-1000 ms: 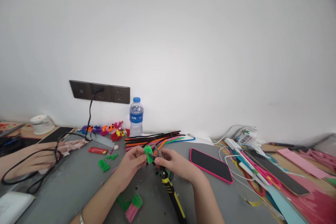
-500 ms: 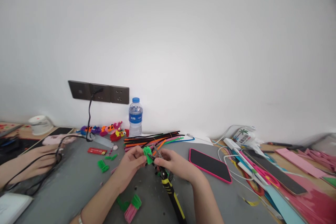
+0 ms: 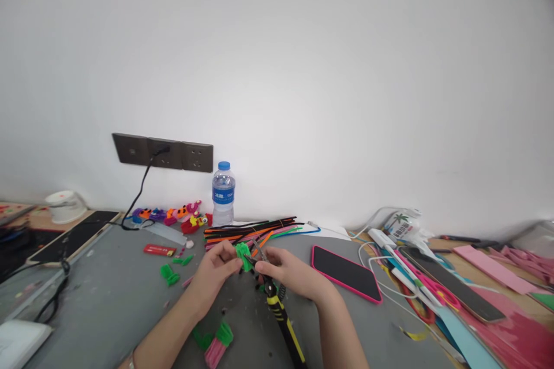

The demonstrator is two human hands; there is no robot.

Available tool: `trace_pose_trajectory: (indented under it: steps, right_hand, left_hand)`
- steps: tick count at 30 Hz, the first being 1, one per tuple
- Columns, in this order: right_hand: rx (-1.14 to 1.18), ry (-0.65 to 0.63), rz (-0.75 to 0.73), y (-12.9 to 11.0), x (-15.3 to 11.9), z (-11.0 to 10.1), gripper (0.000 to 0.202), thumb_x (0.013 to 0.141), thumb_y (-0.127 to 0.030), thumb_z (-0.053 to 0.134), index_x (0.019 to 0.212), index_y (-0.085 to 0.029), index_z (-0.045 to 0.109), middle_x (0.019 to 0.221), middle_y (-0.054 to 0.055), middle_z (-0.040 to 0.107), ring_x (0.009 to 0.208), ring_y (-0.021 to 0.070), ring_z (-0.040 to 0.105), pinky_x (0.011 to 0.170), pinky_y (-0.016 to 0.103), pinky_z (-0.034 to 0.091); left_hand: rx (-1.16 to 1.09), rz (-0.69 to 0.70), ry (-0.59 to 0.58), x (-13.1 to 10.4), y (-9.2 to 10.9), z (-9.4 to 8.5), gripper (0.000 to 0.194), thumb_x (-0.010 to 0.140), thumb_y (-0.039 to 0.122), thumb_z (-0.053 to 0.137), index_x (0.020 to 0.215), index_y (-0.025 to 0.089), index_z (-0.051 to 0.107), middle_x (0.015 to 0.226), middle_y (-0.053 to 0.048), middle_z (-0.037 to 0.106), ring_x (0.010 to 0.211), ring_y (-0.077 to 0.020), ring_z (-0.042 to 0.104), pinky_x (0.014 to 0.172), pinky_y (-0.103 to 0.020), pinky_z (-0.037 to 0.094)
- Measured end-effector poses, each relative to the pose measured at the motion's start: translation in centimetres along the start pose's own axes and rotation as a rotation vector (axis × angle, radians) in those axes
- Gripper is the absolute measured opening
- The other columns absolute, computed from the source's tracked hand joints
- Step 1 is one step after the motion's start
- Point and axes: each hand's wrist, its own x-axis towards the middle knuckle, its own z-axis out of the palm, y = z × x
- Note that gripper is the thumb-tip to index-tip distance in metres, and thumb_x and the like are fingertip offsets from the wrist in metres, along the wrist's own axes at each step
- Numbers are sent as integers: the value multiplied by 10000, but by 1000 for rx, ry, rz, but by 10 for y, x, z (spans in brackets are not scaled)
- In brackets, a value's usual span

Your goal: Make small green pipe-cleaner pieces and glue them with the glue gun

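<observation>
My left hand (image 3: 219, 271) pinches a small green fuzzy piece (image 3: 243, 256) between thumb and fingers. Close on its right, my right hand (image 3: 281, 268) has its thumb and fingers closed around the head of yellow-and-black pliers (image 3: 283, 323). The pliers' jaws touch the green piece, and their handles point down toward the front edge of the view. Behind both hands lies a bundle of coloured pipe cleaners (image 3: 255, 231). A pink-and-green bundle (image 3: 219, 346) rests below my left hand, and loose green pieces (image 3: 169, 275) lie to its left.
A water bottle (image 3: 224, 195) stands by the wall. The pink-edged phone (image 3: 346, 274) lies right of my right hand. Black cable, another phone (image 3: 78, 236) and a white box (image 3: 22, 343) are at the left; scissors (image 3: 439, 294) and coloured sheets are at the right.
The other person's hand at the left has gone from view, along with the pink item near it. The black cable has shifted. My own hands hold almost the same pose.
</observation>
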Motion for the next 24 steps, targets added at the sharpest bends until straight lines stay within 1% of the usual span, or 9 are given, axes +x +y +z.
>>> trace_pose_trajectory:
  steps: [6, 10, 16, 24]
  right_hand:
    - [9, 4, -1, 1, 1, 0, 429, 793, -573, 634, 939, -171, 652, 845, 42, 665, 777, 210, 590, 706, 294, 437]
    - [12, -1, 5, 1, 0, 0, 432, 794, -579, 630, 938, -172, 649, 823, 40, 665, 773, 213, 593, 706, 298, 437]
    - [0, -3, 18, 1, 1, -1, 440, 791, -587, 628, 944, -176, 646, 855, 45, 669, 786, 217, 599, 710, 299, 437]
    - [0, 7, 7, 2, 0, -1, 435, 787, -588, 631, 917, -174, 647, 815, 40, 667, 759, 210, 589, 707, 299, 439]
  left_hand:
    - [8, 17, 10, -1, 2, 1, 354, 540, 320, 886, 597, 189, 561, 554, 73, 487, 547, -105, 455, 560, -223, 353]
    - [6, 14, 1, 0, 0, 1, 349, 550, 310, 881, 600, 189, 558, 552, 72, 487, 549, -106, 457, 567, -225, 357]
    - [-3, -1, -21, 0, -2, -1, 348, 557, 330, 881, 630, 191, 570, 565, 63, 521, 566, -111, 477, 570, -221, 366]
    - [0, -13, -30, 0, -2, -2, 340, 567, 316, 880, 637, 194, 571, 566, 57, 535, 568, -117, 498, 572, -226, 378]
